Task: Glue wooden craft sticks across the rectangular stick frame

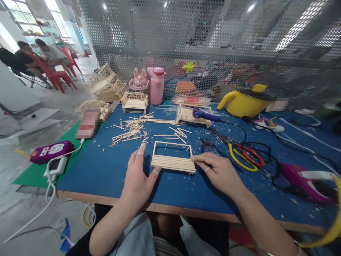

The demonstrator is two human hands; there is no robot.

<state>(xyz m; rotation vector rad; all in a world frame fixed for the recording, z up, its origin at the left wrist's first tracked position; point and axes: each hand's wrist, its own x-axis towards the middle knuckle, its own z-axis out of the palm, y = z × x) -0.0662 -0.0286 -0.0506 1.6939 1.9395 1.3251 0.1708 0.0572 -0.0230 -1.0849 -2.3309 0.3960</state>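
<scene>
A small wooden stick frame [173, 162] rests on the blue table mat [106, 174] in front of me. Slats lie side by side across its near half, while its far half is an open outline. My left hand [140, 174] is at the frame's left end, thumb by the near left corner and fingers apart. At the right end, my right hand [215, 169] pinches the edge of the slats between thumb and index finger. Beyond the frame lie loose sticks [130, 129].
Finished stick models [135, 102] stand at the back. A blue glue gun [206, 115] lies on another model. Pliers [213, 144], scissors [239, 153] and cables lie rightward, below a yellow pot [243, 103]. A phone [87, 122] is at left. Two people sit far left.
</scene>
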